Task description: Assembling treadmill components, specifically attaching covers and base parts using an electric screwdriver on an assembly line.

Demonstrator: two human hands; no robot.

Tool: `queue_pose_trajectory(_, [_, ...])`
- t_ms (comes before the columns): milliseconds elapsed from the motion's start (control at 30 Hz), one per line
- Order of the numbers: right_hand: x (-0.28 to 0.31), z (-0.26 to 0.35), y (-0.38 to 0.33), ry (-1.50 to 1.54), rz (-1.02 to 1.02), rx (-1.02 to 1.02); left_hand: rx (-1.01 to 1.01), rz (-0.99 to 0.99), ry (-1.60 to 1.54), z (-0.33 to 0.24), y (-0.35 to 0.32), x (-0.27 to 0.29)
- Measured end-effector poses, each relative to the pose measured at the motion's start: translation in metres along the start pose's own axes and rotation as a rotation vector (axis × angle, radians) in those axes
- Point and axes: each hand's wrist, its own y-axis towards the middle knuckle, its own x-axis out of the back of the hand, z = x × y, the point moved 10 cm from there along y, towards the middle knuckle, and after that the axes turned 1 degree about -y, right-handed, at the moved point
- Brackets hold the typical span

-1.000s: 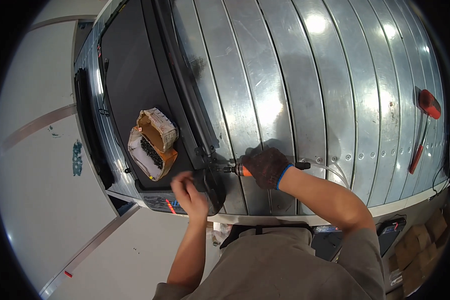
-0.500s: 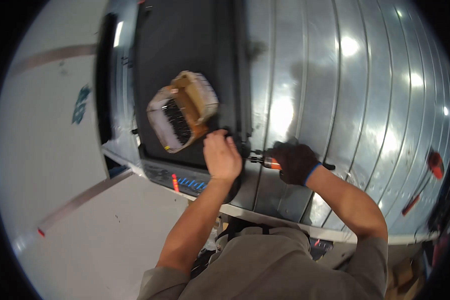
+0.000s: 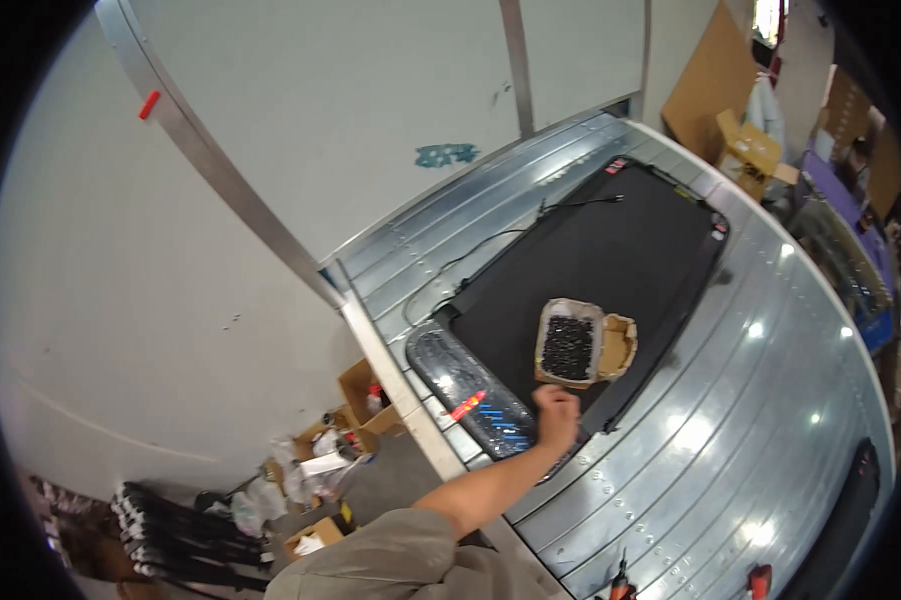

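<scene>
Placed from the box, an open, pale-lined brown cardboard box (image 3: pixel 597 340), the scene is read left to right. Farthest to its left on the table, a film-wrapped dark end section (image 3: pixel 445 370) with blue marks is seen, and a slim bright-red stick (image 3: pixel 467 405) is laid across it, to the left of and below the box. Under the box, a long flat black panel (image 3: pixel 610 240) is spread on a slatted silvery metal table (image 3: pixel 690 430). Inside the box, a heap of small black fasteners (image 3: pixel 567 348) is held.

Just below the box, the bare left hand (image 3: pixel 558 415) is placed, its fingers curled toward the near wall. The grip is seen as loosely folded; whether anything is pinched, or the wall touched, cannot be told through the blur. The step in hand is judged to be 1-handed work at the box. Any reach inside from here would call for the hand to be lifted over the near wall and the fingertips narrowed to a fine pinch.

Well below the box and to its right, an orange-and-black driver with a thin dark bit (image 3: pixel 621 580) is cut off by the frame. The right hand is not shown, so its grip cannot be told.
</scene>
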Motion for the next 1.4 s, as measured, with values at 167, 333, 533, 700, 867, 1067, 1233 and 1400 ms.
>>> queue_pose_trajectory(167, [-0.024,-0.033,-0.092,0.467,-0.156,-0.261,0.638,0.296,-0.139,-0.012,0.062,-0.023])
queue_pose_trajectory(333, [-0.07,-0.033,-0.153,0.502,-0.283,-0.428,0.575,0.459,-0.074,0.02,0.118,-0.084])
queue_pose_trajectory(533, [-0.146,0.035,-0.168,0.61,-0.306,-0.588,0.498,0.452,-0.112,0.023,0.278,0.018])
queue_pose_trajectory(700, [-0.235,0.05,-0.201,0.761,-0.213,-0.704,0.522,0.633,-0.034,0.002,0.207,-0.033])
queue_pose_trajectory(867, [-0.286,0.067,-0.163,0.91,-0.268,-0.626,0.575,0.786,0.12,0.01,0.131,-0.051])
queue_pose_trajectory(1067, [-0.263,0.082,-0.163,0.936,-0.259,-0.566,0.905,0.987,0.302,0.122,-0.003,-0.076])
queue_pose_trajectory(1233, [-0.259,0.087,-0.128,0.967,-0.31,-0.587,1.084,1.043,0.407,0.201,-0.099,-0.124])
queue_pose_trajectory(1400, [-0.215,0.09,-0.144,1.173,-0.381,-0.547,0.917,1.094,0.192,0.204,-0.155,-0.175])
